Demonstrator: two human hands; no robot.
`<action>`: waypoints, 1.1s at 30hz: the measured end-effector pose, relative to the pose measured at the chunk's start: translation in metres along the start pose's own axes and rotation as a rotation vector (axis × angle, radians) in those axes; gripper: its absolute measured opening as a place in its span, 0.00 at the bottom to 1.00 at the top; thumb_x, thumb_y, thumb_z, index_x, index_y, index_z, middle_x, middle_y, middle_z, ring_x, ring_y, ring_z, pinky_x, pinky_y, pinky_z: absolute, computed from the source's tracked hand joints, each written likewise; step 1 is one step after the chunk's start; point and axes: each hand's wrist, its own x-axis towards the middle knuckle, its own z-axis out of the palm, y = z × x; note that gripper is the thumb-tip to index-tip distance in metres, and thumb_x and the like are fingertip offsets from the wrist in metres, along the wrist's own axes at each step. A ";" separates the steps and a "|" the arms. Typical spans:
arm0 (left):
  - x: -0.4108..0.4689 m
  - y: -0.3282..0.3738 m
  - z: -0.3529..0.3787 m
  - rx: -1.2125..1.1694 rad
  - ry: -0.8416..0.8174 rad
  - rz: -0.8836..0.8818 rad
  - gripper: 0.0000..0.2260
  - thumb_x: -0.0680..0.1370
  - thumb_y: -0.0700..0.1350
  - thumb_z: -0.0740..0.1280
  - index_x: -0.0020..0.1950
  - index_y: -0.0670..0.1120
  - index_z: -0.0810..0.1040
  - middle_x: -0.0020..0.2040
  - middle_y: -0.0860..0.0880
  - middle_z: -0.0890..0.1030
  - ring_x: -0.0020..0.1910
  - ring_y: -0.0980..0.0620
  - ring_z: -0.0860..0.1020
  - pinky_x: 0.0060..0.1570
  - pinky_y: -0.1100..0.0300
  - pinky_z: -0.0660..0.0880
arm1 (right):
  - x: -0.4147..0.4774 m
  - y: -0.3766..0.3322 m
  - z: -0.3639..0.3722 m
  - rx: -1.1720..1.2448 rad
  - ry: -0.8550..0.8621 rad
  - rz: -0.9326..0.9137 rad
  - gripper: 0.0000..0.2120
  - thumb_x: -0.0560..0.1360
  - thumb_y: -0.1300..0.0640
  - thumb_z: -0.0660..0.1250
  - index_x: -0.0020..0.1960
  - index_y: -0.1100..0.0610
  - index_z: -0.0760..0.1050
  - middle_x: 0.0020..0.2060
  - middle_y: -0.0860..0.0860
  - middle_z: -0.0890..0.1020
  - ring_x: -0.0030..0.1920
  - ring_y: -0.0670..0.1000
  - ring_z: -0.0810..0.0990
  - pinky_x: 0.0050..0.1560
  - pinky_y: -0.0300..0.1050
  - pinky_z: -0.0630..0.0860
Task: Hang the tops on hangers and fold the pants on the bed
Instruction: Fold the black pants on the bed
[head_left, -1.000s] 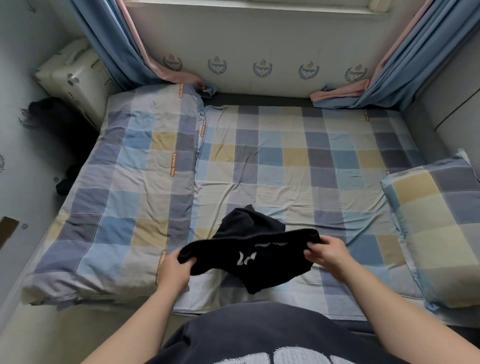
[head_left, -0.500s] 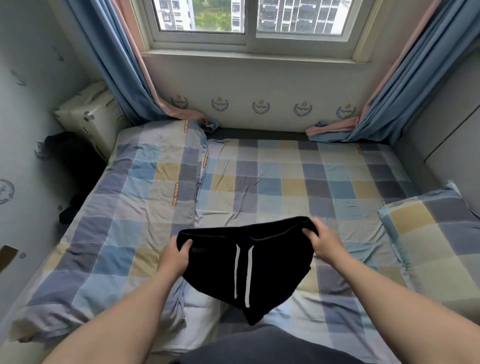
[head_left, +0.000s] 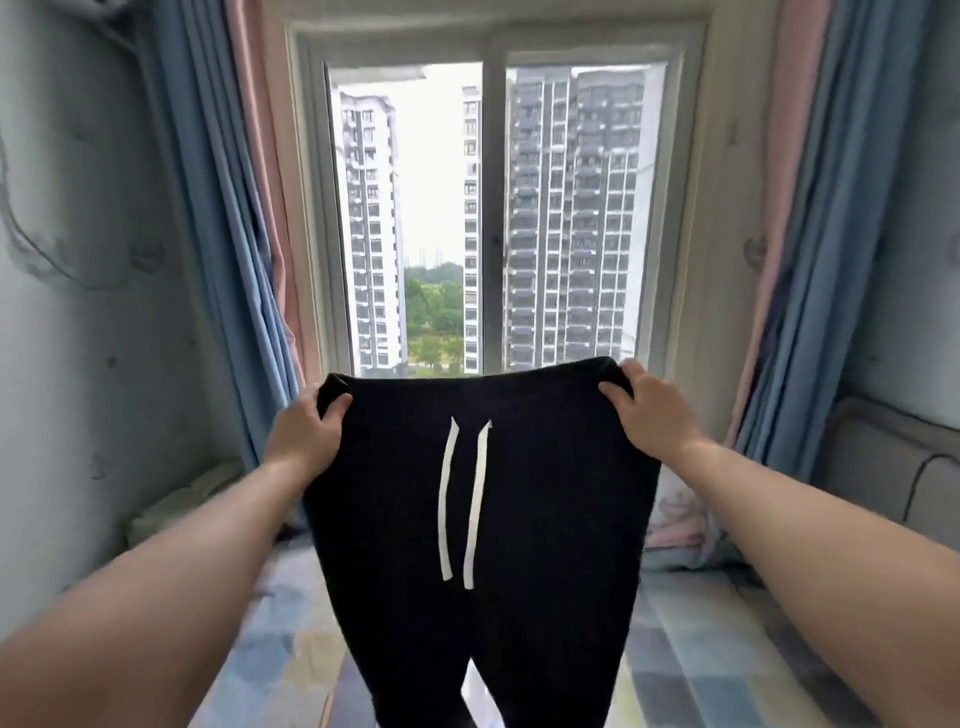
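A pair of black pants (head_left: 545, 519) with two white drawstrings hangs in the air in front of me, waistband up and legs dangling toward the bed (head_left: 727, 665). My left hand (head_left: 306, 436) grips the left end of the waistband, thumb over the front. My right hand (head_left: 649, 410) grips the right end the same way. Both arms are stretched forward and raised, holding the pants spread wide at about window-sill height. The lower legs run out of view at the bottom edge.
A tall window (head_left: 493, 218) with blue and pink curtains (head_left: 228, 249) fills the wall ahead. The checked bedding lies below the pants. A pale case (head_left: 182, 499) stands at the left wall and a padded headboard (head_left: 893, 462) at the right.
Both hands have lifted the pants off the bed and raised them high, and the bunched cloth has shaken out to hang full length. My view has tilted up toward the window.
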 end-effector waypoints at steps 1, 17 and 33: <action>0.019 0.021 -0.013 -0.008 0.032 0.039 0.08 0.83 0.55 0.63 0.54 0.52 0.75 0.43 0.54 0.79 0.41 0.55 0.77 0.40 0.58 0.70 | 0.018 -0.015 -0.017 0.009 0.044 -0.021 0.21 0.83 0.43 0.59 0.70 0.54 0.68 0.48 0.50 0.79 0.47 0.56 0.79 0.46 0.48 0.73; 0.090 0.252 -0.083 -0.623 -0.093 -0.161 0.23 0.81 0.52 0.68 0.72 0.42 0.70 0.61 0.41 0.79 0.59 0.39 0.80 0.62 0.43 0.77 | 0.109 -0.209 -0.144 0.598 -0.016 0.088 0.07 0.74 0.61 0.68 0.50 0.63 0.76 0.36 0.56 0.83 0.30 0.53 0.83 0.35 0.49 0.84; 0.043 0.257 -0.081 -0.701 -0.298 0.150 0.24 0.70 0.39 0.76 0.62 0.49 0.71 0.57 0.42 0.82 0.51 0.43 0.84 0.53 0.41 0.82 | 0.091 -0.263 -0.127 0.737 -0.349 -0.228 0.18 0.81 0.45 0.62 0.57 0.58 0.82 0.50 0.55 0.87 0.52 0.52 0.86 0.59 0.56 0.78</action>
